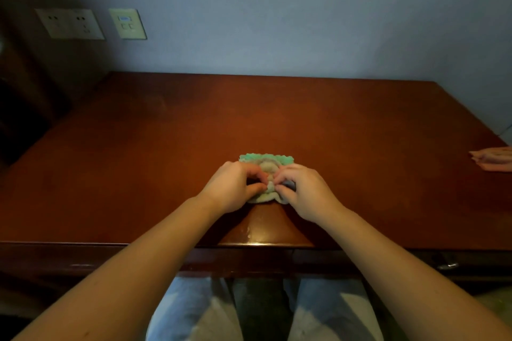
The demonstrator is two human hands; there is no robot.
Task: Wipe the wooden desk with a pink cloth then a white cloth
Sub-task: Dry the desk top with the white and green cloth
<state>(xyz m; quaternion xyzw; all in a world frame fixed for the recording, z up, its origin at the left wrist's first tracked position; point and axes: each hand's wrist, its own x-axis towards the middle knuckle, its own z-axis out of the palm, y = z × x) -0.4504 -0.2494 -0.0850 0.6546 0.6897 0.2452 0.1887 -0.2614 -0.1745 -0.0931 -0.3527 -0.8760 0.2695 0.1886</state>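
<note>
A small white cloth [266, 165] with a green scalloped edge lies bunched on the wooden desk [194, 133], near the middle front. My left hand [230, 189] and my right hand [304, 192] meet over it, and the fingertips of both pinch its folds. Much of the cloth is hidden under my fingers. A pink cloth [493, 162] lies folded at the desk's right edge, far from both hands.
The desk stands against a pale wall [277, 22] with two socket plates [69, 23] and a switch plate [128, 23] at the upper left. A dark piece of furniture sits to the left. My knees show under the front edge.
</note>
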